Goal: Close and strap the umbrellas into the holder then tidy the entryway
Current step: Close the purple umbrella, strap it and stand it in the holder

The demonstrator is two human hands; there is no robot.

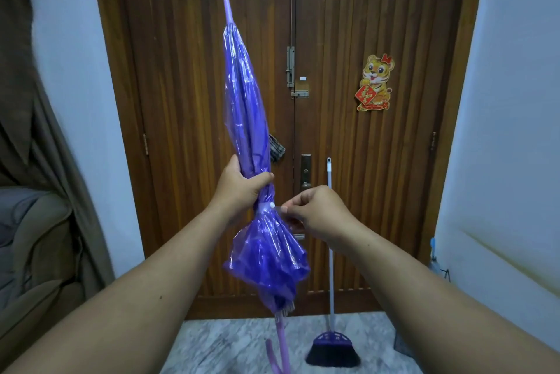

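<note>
Before door, umbrella (247, 107) upright, tip up

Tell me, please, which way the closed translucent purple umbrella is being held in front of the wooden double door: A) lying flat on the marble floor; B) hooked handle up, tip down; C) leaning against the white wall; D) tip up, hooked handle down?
D: the closed translucent purple umbrella has its pointed tip up near the door's top, while its hooked handle hangs near the floor.
</note>
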